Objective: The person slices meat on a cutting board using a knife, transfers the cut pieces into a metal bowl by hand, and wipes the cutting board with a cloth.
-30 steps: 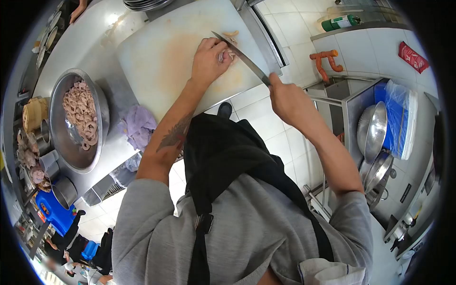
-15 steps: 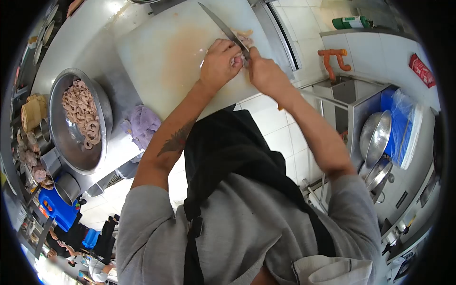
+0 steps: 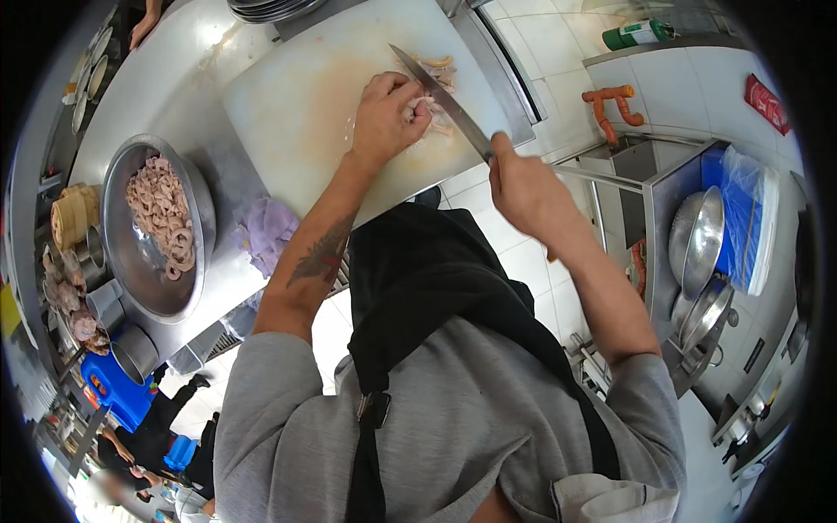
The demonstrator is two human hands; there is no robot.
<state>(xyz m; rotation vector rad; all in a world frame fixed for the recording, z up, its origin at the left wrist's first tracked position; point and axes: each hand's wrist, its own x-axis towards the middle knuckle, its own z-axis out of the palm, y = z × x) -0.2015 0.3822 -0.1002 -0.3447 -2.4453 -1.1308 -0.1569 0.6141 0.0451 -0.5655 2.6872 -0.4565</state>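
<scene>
Head view: both bare hands are at work over a pale cutting board (image 3: 296,113). Left hand (image 3: 388,113) — fingers curled, closed around a piece of pale pink meat (image 3: 419,110) and resting on the board; the piece shows only partly between thumb and fingers. Right hand (image 3: 526,187) closed in a fist around the handle of a long knife (image 3: 449,106); the handle itself is mostly hidden by the fingers. Blade slants across the board, tip toward its far side, and passes close beside the left hand and the held piece. Contact between edge and meat cannot be told from this angle.

Smaller cut pieces (image 3: 442,73) lie loose on the board, on the far side of the blade; one strip among them is yellowish.

Left of the board, on the metal counter (image 3: 103,139): a large steel bowl (image 3: 155,296) holding a heap of sliced pinkish rings and strips (image 3: 160,209), gathered toward one side with part of the inner wall bare. Crumpled purple cloth (image 3: 268,231) sits between bowl and board, near the left forearm. Stack of dark plates (image 3: 275,9) at the board's far side; a co-worker's hand (image 3: 145,30) at the far left end of the counter.

Right side: perforated steel bowls (image 3: 703,242) beside a blue container wrapped in clear plastic (image 3: 744,222) — orange pipe (image 3: 608,94) near the wall beyond.
</scene>
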